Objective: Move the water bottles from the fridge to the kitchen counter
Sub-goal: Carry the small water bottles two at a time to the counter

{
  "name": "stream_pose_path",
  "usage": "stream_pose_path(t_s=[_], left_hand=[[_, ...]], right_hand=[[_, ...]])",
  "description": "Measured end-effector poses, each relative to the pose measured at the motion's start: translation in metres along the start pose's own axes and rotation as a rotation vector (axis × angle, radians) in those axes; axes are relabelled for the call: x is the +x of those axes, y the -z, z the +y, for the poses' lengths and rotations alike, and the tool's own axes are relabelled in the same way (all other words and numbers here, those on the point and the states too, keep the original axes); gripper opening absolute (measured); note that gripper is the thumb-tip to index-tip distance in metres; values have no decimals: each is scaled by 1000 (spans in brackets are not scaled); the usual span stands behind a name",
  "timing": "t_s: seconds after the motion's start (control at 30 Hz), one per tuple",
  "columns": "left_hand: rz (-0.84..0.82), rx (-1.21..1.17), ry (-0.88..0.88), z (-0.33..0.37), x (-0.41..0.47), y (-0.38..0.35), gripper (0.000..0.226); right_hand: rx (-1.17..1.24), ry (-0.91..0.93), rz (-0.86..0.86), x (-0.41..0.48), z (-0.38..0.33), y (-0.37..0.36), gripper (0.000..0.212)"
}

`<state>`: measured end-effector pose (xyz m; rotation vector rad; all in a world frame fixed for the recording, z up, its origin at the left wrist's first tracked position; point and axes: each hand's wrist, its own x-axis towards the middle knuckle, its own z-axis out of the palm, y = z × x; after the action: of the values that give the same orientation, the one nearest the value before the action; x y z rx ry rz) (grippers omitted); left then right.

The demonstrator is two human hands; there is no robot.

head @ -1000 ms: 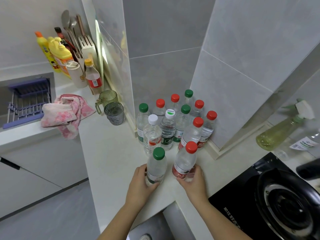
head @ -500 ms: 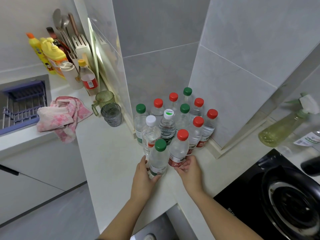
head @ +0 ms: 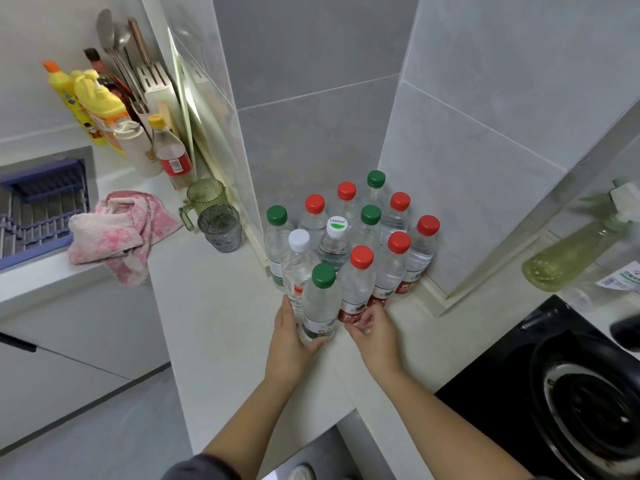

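Several clear water bottles with red, green and white caps stand packed in the corner of the white kitchen counter [head: 214,327]. At the front of the group stand a green-capped bottle [head: 320,299] and a red-capped bottle [head: 356,289], side by side and upright. My left hand [head: 292,341] wraps round the base of the green-capped bottle. My right hand [head: 375,332] has its fingertips curled on the base of the red-capped bottle. The fridge is not in view.
Two cups [head: 220,226] and a pink towel [head: 114,230] lie on the counter to the left, with a blue dish rack [head: 38,209] and detergent bottles [head: 97,109] beyond. A black gas stove [head: 561,393] and a green spray bottle [head: 575,254] sit to the right.
Both hands have pushed the front green-capped and red-capped bottles back against the group in the corner. The two bottles now stand tight against the others.
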<state>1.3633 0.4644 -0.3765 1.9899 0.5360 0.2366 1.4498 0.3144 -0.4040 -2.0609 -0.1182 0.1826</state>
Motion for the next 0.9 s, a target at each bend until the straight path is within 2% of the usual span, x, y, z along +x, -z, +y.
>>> stream_pose_path(t_s=[0.07, 0.13, 0.23, 0.3, 0.47, 0.53, 0.7, 0.9], left_hand=[[-56, 9, -13, -8, 0, 6, 107], [-66, -77, 13, -16, -2, 14, 91], [106, -327, 190, -14, 11, 21, 64], [186, -464, 272, -1, 29, 15, 58], [312, -733, 235, 16, 58, -9, 56], [297, -821, 189, 17, 64, -14, 65], [249, -963, 208, 16, 71, -18, 112], [260, -999, 208, 14, 74, -22, 121]], right_hand=[[-33, 8, 15, -5, 1, 5, 40], [-21, -10, 76, -9, 2, 9, 41], [153, -110, 165, -13, -5, 9, 50], [255, -159, 214, -13, -15, 5, 60], [588, -175, 397, -4, -43, -17, 67], [711, -123, 495, 4, -50, -25, 67], [845, -21, 625, 22, -58, -44, 63], [998, -5, 701, 33, -59, -56, 66]])
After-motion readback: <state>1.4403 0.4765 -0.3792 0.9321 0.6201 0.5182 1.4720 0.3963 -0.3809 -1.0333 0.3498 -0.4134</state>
